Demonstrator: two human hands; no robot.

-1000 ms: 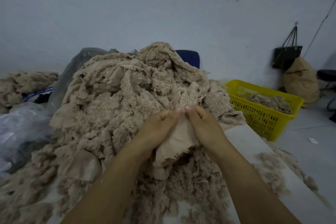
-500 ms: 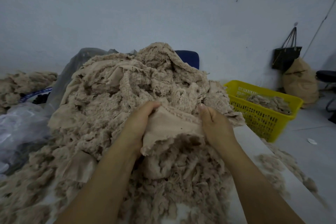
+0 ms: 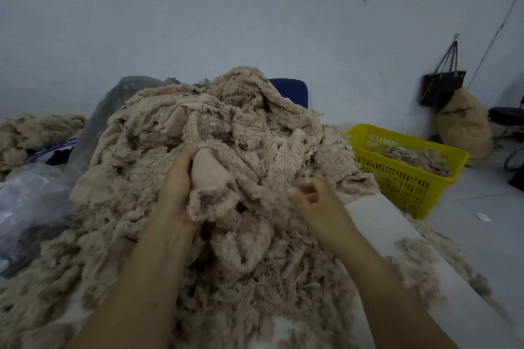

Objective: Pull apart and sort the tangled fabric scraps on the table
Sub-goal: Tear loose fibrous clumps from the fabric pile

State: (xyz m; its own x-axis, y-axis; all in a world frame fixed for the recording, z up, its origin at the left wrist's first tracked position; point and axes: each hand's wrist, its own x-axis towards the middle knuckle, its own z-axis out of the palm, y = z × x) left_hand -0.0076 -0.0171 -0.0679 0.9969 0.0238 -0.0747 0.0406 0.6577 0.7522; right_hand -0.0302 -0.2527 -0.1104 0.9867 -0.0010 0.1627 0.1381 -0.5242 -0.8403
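On the bench (image 3: 377,224), a scrap pile (image 3: 255,127).
Left hand (image 3: 175,187) grips a beige scrap (image 3: 211,176); right hand (image 3: 317,201) fingers (image 3: 297,194) loosely curled, empty.

Head-worn view, forward-down, close over hands (image 3: 246,195)

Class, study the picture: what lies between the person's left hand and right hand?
In the head view, a smooth beige scrap, gripped by the left hand, hangs between it and the right hand, over the tangled scrap pile.
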